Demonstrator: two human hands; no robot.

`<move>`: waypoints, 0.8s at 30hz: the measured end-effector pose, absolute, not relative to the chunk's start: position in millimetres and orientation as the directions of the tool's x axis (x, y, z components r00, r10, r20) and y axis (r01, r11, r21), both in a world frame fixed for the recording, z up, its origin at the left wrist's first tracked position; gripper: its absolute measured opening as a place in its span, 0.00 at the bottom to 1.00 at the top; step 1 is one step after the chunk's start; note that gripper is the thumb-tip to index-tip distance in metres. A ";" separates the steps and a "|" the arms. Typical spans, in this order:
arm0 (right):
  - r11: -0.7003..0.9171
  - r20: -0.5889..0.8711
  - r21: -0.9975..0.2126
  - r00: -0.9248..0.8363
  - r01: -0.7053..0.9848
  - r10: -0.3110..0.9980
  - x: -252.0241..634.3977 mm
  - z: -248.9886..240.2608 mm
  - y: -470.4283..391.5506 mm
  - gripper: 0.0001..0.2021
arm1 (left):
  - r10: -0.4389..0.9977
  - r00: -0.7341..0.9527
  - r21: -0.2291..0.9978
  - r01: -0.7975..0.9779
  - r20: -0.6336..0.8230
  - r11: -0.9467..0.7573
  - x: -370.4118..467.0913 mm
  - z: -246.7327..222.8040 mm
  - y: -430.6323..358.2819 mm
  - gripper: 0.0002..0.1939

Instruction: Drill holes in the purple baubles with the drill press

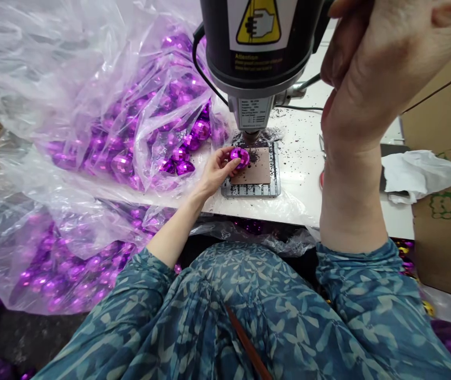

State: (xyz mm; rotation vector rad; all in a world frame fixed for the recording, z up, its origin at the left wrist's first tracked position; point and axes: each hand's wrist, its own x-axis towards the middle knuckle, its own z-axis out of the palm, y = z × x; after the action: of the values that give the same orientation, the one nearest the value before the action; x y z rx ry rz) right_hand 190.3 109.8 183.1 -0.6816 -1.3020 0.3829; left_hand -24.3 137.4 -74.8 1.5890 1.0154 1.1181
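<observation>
My left hand (214, 171) pinches a shiny purple mirror-faceted ball (240, 157) between thumb and fingers. The ball is over the left part of a small brown board (262, 174), which lies on the slotted metal base (251, 191) of a bench drill press (265, 79). Just behind the ball is the lower end of the drill head (251, 135); its tip is hard to make out. Raised beside the machine's right side, my right hand (367, 68) has its fingers curled, and whatever they grip is hidden.
Clear plastic bags (130, 105) full of purple balls cover the left side. Dark shavings lie around the base on the white table (300, 195). A white cloth (419, 171) and a cardboard box (447, 227) are at right. A black cable (205, 68) hangs along the machine.
</observation>
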 end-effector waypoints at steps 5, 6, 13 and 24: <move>0.756 0.787 -0.616 0.210 0.220 0.580 193.2 179.6 114.2 0.33 | 0.932 0.221 0.913 0.231 0.286 -0.335 -16.9 -70.9 135.0 0.35; 0.756 0.790 -0.613 0.207 0.229 0.577 193.4 179.3 113.8 0.33 | 0.926 0.221 0.899 0.254 0.305 -0.357 -14.8 -70.1 134.7 0.34; 0.694 0.711 -0.699 0.279 0.175 0.645 186.9 184.9 104.0 0.39 | 0.886 0.220 0.793 0.395 0.408 -0.463 2.7 -62.1 127.0 0.30; 0.713 0.746 -0.665 0.246 0.224 0.619 193.1 176.6 105.0 0.38 | 0.871 0.280 0.782 0.389 0.403 -0.487 5.6 -67.1 130.1 0.31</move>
State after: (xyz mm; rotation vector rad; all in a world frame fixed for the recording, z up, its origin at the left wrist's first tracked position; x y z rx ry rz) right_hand 193.1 105.0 176.6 -0.7833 -1.3288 0.3101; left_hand 5.6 130.1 -67.1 2.0051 1.1269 1.1458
